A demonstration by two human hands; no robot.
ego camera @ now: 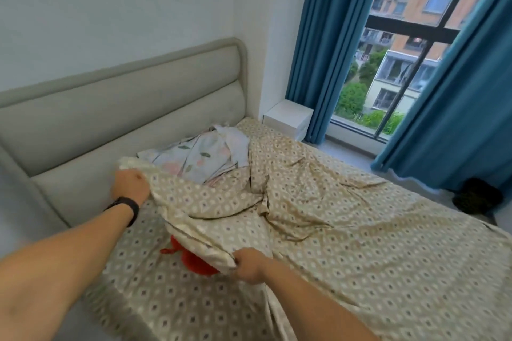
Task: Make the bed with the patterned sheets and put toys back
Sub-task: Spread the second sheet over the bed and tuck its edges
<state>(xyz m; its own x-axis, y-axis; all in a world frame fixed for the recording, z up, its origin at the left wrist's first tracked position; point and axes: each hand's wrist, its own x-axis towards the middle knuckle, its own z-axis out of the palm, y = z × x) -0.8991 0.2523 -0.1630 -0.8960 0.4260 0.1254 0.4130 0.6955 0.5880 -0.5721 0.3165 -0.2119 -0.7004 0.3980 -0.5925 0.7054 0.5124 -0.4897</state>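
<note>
While the left hand (130, 184) and right hand (249, 266) are both gripping the sheet (210, 202) closed-fisted near the bed's head edge, the red toy (191, 257) is risking getting trapped underneath.

A toy (194, 259) is half covered by the lifted sheet (210, 202), with a pillow (199, 156) behind against the headboard (124, 119).

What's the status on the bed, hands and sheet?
Both hands gripping patterned cover: left hand far edge, right hand near edge. Cover bunched, unspread. Red toy under lifted edge.
</note>
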